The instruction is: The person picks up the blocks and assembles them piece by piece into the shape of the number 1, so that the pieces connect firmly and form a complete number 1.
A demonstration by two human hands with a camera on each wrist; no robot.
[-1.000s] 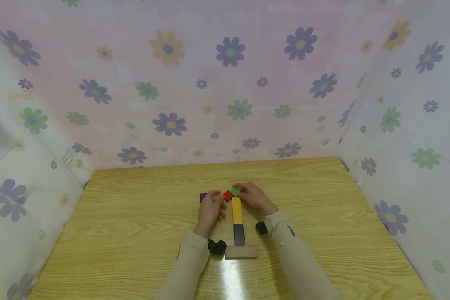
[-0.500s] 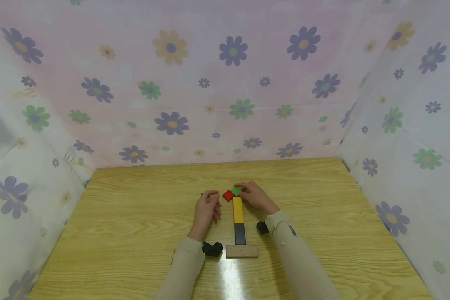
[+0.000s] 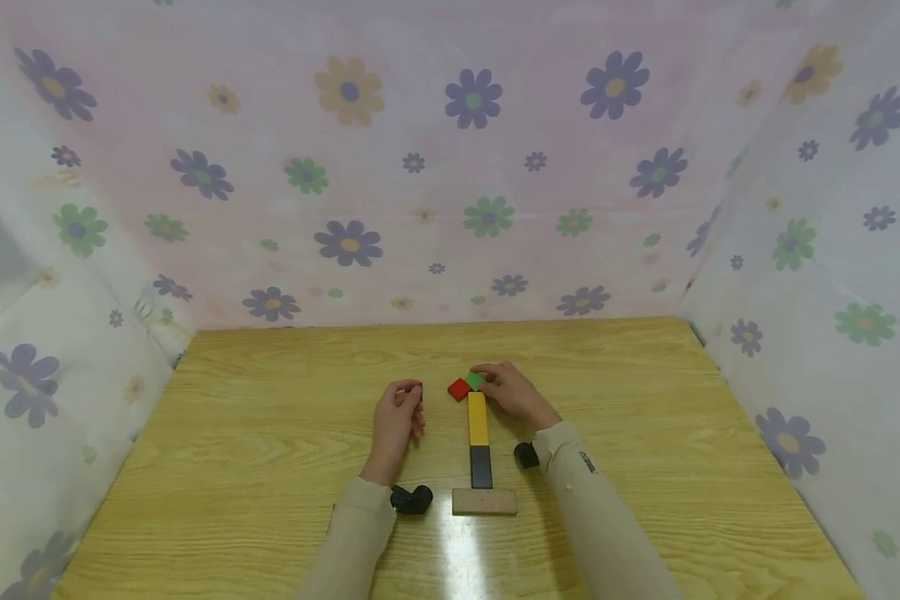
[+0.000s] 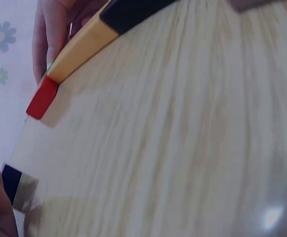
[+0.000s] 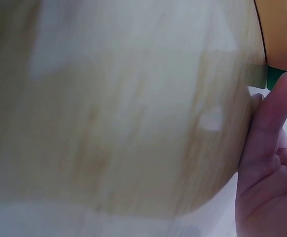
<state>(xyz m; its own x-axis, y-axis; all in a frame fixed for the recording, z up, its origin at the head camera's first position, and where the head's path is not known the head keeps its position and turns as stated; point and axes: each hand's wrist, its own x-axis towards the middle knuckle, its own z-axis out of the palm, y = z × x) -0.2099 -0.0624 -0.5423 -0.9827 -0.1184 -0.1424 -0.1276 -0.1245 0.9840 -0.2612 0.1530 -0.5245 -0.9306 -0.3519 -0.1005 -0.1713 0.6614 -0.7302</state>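
Note:
My left hand (image 3: 394, 418) has thumb and fingers at a small purple block (image 4: 10, 181), which is mostly hidden in the head view and looks dark in the left wrist view. My right hand (image 3: 513, 394) pinches a green block (image 3: 473, 381) between thumb and fingertips. Beside the green block lies a red block (image 3: 459, 389), turned at an angle, its corner close to the top of a long yellow block (image 3: 477, 418). A black block (image 3: 481, 467) continues the line below the yellow one. Across its lower end lies a plain wooden block (image 3: 484, 502).
The wood-grain table (image 3: 270, 417) is enclosed by flower-print cloth (image 3: 390, 167) at the back and both sides. A black wrist device (image 3: 412, 500) sits at the left cuff, and another black device (image 3: 527, 455) at the right cuff.
My left hand has moved left, away from the red block and over to the purple block, which now peeks out right of the fingertips. My right hand stays at the green block.

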